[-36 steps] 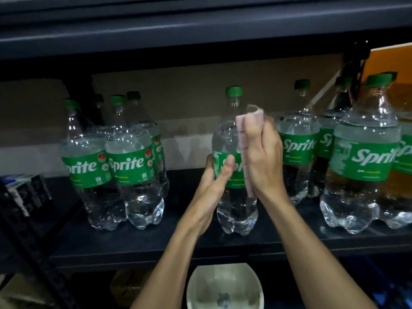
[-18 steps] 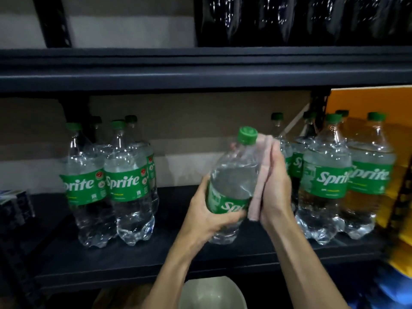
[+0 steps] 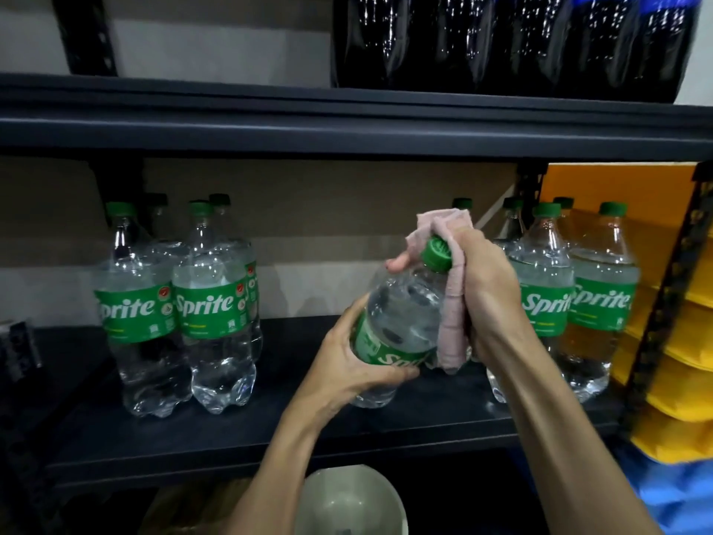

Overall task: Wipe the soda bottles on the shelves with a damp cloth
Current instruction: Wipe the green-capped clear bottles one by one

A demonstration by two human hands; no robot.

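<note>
Gripping bottle (image 3: 401, 314), cloth (image 3: 451, 314) over cap (image 3: 437, 254) — bare shelf (image 3: 293, 341) left.

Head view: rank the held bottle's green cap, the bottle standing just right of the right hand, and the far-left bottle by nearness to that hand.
1. Green cap of the held bottle, against the cloth the right hand grips.
2. Standing bottle, just right of the hand.
3. Far-left bottle, far off on the left side.
</note>
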